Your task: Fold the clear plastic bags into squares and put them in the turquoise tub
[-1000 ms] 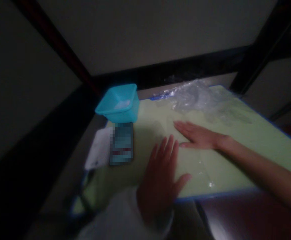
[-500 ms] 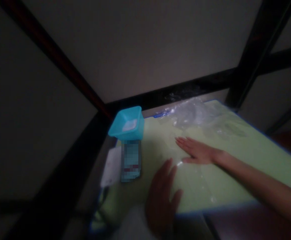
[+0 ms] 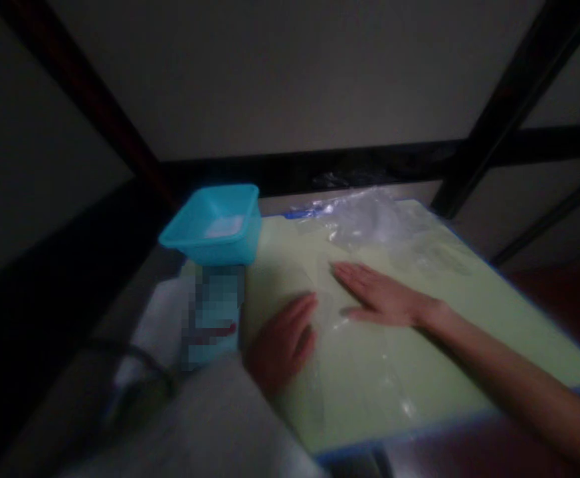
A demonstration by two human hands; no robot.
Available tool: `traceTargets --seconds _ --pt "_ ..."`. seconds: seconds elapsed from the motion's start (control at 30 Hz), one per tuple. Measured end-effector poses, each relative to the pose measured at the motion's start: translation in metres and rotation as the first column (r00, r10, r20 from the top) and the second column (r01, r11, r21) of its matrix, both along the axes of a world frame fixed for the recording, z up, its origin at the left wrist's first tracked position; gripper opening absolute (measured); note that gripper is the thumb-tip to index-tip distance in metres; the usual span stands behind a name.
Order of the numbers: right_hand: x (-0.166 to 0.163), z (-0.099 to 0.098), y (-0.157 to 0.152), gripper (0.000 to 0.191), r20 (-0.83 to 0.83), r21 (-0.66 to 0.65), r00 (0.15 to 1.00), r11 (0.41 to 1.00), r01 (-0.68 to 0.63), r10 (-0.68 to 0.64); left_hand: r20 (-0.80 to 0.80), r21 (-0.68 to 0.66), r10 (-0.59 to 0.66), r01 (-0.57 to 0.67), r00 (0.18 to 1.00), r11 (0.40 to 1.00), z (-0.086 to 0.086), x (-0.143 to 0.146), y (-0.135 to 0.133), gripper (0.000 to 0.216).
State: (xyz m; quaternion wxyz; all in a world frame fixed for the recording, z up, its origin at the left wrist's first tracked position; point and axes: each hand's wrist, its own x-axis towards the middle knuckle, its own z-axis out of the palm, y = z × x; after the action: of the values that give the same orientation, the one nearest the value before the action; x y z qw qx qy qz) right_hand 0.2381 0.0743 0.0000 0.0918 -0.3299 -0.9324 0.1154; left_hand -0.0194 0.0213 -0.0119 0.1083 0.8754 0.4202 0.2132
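Note:
My right hand (image 3: 379,295) lies flat, palm down, its fingers stretched out over a thin clear plastic bag or sheet (image 3: 364,358) spread on the yellow-green tabletop (image 3: 449,338). Just left of it is my left hand (image 3: 282,342), fingers extended and thumb a little apart, its tips at the plastic's left edge. Whether those tips press on the plastic I cannot tell. Neither hand grips anything. Behind my right hand rests a crumpled heap of clear plastic (image 3: 369,219).
A turquoise basket (image 3: 250,245) with a whitish item inside stands at the back left. In front of it lies a blurred-out, phone-like rectangle (image 3: 217,315), beside a white sheet (image 3: 157,318). A dark cable (image 3: 130,348) runs at the left. Wall panels rise behind the table.
My left hand has moved forward and left, from the near edge to beside the plastic. My right hand stays flat on the plastic. The camera view has also shifted.

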Motion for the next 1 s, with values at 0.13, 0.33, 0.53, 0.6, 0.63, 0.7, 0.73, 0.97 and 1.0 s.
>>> traceTargets --seconds 0.13,0.33,0.53,0.6,0.63,0.7,0.73,0.97,1.0 --pt "-0.003 0.008 -0.010 0.088 -0.002 0.007 1.000 0.999 -0.031 0.031 -0.153 0.017 0.002 0.000 0.988 1.000 -0.004 0.001 -0.002 0.061" --pt "-0.005 0.003 -0.011 0.092 -0.011 -0.093 0.997 0.993 -0.077 0.076 -0.191 -0.018 -0.012 0.008 0.981 1.000 -0.009 -0.003 0.002 0.081" --pt "-0.009 0.018 -0.018 0.049 -0.431 -0.200 0.902 0.974 -0.108 0.011 0.303 -0.190 -0.010 0.071 0.953 0.979 0.004 -0.006 -0.005 0.054" --pt "-0.009 0.020 -0.022 0.034 -0.568 -0.327 0.816 0.939 -0.104 -0.107 0.452 -0.355 0.103 0.072 0.886 0.932 0.010 -0.004 -0.006 0.042" --pt "-0.009 0.020 -0.024 0.034 -0.607 -0.394 0.778 0.912 -0.114 -0.165 0.488 -0.440 0.156 0.087 0.859 0.894 0.013 -0.001 -0.005 0.042" --pt "-0.008 0.016 -0.025 0.035 -0.621 -0.508 0.744 0.849 -0.143 -0.246 0.521 -0.565 0.232 0.128 0.822 0.815 0.015 0.003 0.000 0.045" --pt "-0.008 0.013 -0.024 0.036 -0.611 -0.548 0.746 0.821 -0.157 -0.265 0.530 -0.603 0.250 0.153 0.810 0.783 0.015 0.005 0.003 0.045" --pt "-0.002 0.008 -0.018 0.033 -0.644 -0.624 0.688 0.750 -0.220 -0.335 0.606 -0.675 0.319 0.258 0.728 0.691 0.011 0.010 0.014 0.052" --pt "-0.002 0.009 -0.018 0.031 -0.634 -0.617 0.710 0.755 -0.223 -0.308 0.599 -0.683 0.313 0.267 0.737 0.679 0.012 0.010 0.014 0.052"
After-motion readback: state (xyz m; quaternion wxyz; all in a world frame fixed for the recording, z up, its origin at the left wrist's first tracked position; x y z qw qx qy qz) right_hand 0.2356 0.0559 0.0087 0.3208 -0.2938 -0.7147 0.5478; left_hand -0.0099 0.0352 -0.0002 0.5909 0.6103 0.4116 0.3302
